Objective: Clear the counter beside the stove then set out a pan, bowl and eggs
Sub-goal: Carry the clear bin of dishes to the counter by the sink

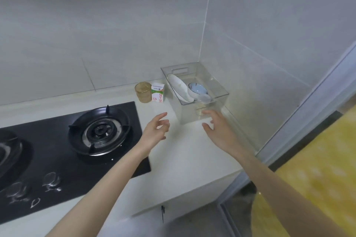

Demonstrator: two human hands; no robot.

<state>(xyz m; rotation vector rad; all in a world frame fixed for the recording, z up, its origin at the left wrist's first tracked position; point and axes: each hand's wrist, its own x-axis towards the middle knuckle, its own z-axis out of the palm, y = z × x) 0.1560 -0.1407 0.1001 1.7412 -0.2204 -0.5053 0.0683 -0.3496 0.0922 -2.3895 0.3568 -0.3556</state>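
A clear rectangular plastic bin [189, 112] stands in the corner of the white surface [183, 152], right of the black gas stove [57, 152], and contains a white plate [180, 87] and a blue-patterned bowl [197, 89]. Both hands are released and grasp nothing: the left hand [156, 131] is near the bin, the right hand [218, 127] at its front wall.

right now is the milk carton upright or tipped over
Upright: the milk carton stands on its base on the counter, beside the amber glass.

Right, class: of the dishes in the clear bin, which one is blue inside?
The bowl in the middle of the clear bin: its inside is pale blue, whereas the large plate leaning at its left is plain white.
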